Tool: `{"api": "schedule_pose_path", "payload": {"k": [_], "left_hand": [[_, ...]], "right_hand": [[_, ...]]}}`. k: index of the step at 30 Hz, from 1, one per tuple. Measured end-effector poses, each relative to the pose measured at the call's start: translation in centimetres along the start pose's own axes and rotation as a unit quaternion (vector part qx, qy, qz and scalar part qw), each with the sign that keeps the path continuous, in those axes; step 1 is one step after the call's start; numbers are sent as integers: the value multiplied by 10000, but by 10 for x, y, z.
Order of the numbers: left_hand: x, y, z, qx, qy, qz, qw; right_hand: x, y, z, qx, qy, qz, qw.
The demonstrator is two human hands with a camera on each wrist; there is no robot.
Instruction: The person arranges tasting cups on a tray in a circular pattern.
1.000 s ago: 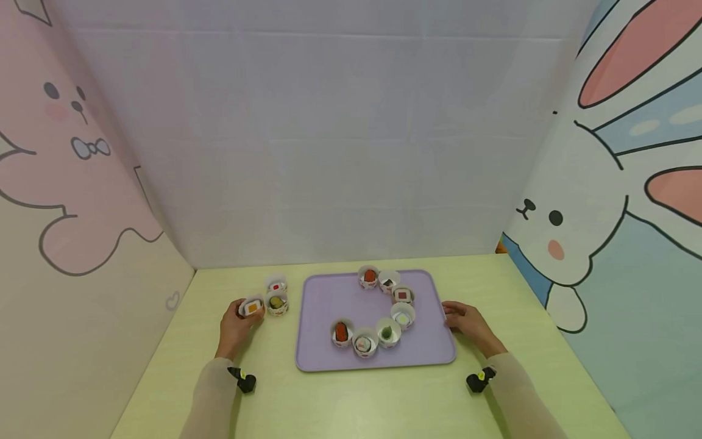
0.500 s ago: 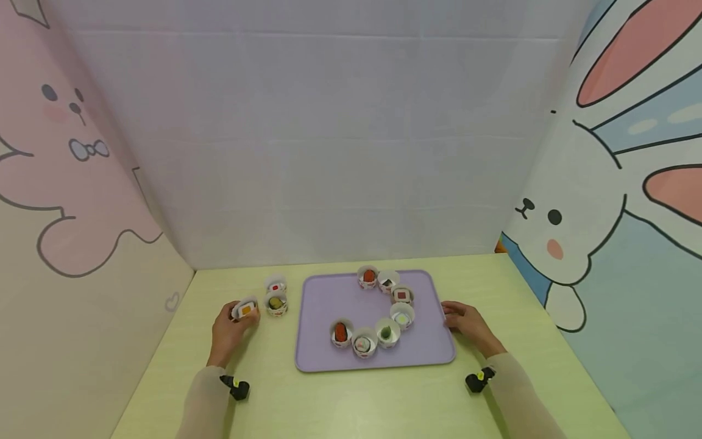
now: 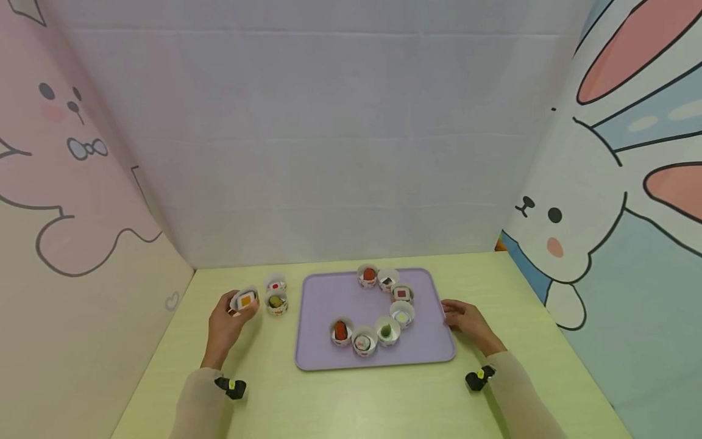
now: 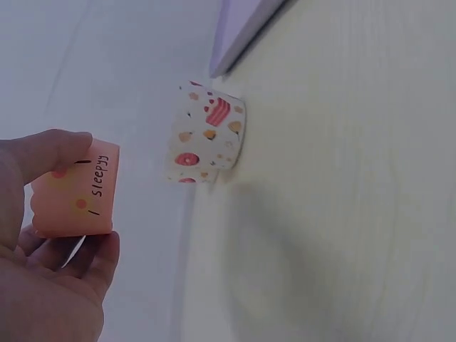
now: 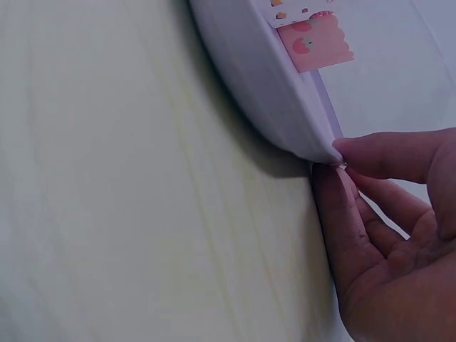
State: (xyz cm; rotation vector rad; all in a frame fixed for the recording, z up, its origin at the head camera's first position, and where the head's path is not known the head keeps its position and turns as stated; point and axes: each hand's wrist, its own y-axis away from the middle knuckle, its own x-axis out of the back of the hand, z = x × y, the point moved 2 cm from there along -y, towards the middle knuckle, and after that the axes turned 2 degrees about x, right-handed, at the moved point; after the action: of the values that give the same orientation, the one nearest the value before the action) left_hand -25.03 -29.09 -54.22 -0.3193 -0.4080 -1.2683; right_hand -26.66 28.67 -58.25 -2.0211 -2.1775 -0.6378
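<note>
My left hand grips a small paper baking cup, its thumb on one side and fingers on the other. This cup is pinkish-orange with "sleepyy" printed on its wall, and a white piece with an orange square top lies inside it. In the left wrist view the cup hangs above the table. Beside it stand two patterned cups, one with a yellow-green piece and one with a red-dotted white piece. My right hand pinches the right rim of a lilac tray between thumb and fingers.
On the tray, several paper cups with small sushi-like pieces form a curve, from a red-topped one at the back to another red one at front. Cartoon-printed walls close in the light wooden table on both sides; a white sheet hangs behind.
My left hand has drawn the orange-topped cup leftward, away from the two cups beside it, and raised it. The right hand stays at the tray's rim.
</note>
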Motion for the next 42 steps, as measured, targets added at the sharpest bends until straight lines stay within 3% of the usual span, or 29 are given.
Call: {"api": "schedule_pose_path", "payload": {"k": [10, 18, 31, 42], "left_hand": [[-12, 7, 44, -640, -193, -161, 9976], [-32, 9, 65, -1003, -53, -438, 9940], [-73, 6, 76, -1065, -48, -807, 9910], [-105, -2, 69, -918, -109, -1375, 9862]], "right_hand": [[0, 0, 1, -46, -43, 9, 10000], [1, -2, 3, -11, 4, -13, 10000], [1, -2, 3, -2, 8, 2, 10000], [1, -2, 1, -37, 58, 35, 10000]]}}
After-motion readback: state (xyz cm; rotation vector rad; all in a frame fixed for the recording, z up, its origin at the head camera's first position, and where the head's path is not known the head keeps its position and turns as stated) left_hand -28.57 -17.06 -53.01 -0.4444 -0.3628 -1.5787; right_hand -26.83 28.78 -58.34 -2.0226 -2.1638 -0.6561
